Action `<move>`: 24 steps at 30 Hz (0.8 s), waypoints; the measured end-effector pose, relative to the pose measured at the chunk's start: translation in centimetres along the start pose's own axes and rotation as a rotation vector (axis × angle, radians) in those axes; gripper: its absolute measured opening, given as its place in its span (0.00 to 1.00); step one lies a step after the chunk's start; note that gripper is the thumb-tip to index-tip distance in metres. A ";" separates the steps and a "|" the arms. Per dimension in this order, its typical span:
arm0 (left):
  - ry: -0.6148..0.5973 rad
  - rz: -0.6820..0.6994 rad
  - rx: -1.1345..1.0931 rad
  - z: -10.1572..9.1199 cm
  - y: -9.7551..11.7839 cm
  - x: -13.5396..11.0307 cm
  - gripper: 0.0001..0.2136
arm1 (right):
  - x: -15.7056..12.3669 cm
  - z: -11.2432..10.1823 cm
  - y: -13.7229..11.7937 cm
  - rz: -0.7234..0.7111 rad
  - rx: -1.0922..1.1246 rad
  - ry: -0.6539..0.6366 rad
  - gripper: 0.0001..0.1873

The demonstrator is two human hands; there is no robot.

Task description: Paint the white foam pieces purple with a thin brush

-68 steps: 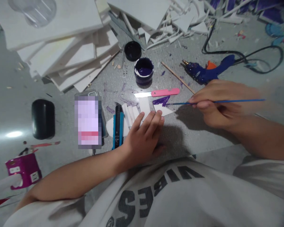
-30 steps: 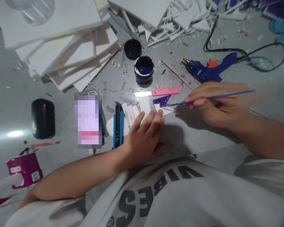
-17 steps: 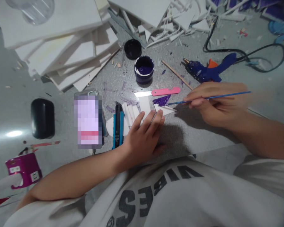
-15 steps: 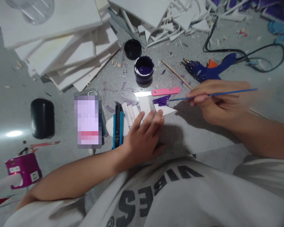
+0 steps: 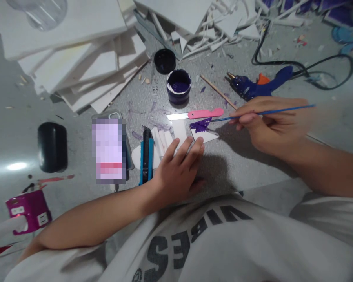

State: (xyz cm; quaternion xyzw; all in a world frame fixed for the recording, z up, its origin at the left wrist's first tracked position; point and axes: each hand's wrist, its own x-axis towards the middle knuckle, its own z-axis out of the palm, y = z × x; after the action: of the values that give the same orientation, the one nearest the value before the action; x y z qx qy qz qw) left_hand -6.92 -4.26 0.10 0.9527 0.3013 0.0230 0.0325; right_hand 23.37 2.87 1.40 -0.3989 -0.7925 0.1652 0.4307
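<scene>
My right hand (image 5: 261, 125) is closed around a thin blue paintbrush (image 5: 270, 111), its tip on the purple-painted part of a white triangular piece (image 5: 206, 136). Purple paint covers the upper side of that piece; the rest is white. Spread out flat, my left hand (image 5: 179, 168) has its fingertips at the lower edge of the triangle and over white strips (image 5: 165, 140). A pink-handled knife (image 5: 206, 114) lies just above the triangle. Farther up stands an open jar of purple paint (image 5: 179, 88), with its black lid (image 5: 164, 61) behind it.
A blue glue gun (image 5: 253, 88) with a black cord and a wooden stick (image 5: 219, 92) lie beyond my right hand. Left of my left hand are a blue box cutter (image 5: 147, 156), a phone (image 5: 110, 150) and a black case (image 5: 52, 147). White board sheets (image 5: 76, 74) are stacked at upper left.
The brush tip has shifted slightly up along the triangle's painted edge, and the brush handle's far end has risen a little with my right hand. My left hand stays in place.
</scene>
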 end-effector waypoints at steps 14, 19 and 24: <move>0.048 0.008 0.025 0.2 0.0 0.1 0.44 | -0.3 0.8 0.7 -0.001 0.114 0.035 0.07; 0.065 0.006 0.043 0.1 0.2 0.2 0.43 | -0.1 1.0 0.7 -0.052 0.150 -0.034 0.06; 0.041 0.004 0.032 0.1 0.0 0.0 0.44 | -0.3 0.5 0.8 -0.039 0.130 0.048 0.06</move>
State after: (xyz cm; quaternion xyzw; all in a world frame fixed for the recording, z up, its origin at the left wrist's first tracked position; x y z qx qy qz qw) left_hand -6.89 -4.22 -0.03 0.9530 0.3005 0.0378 0.0111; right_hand 23.42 3.16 0.42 -0.3583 -0.7772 0.1982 0.4778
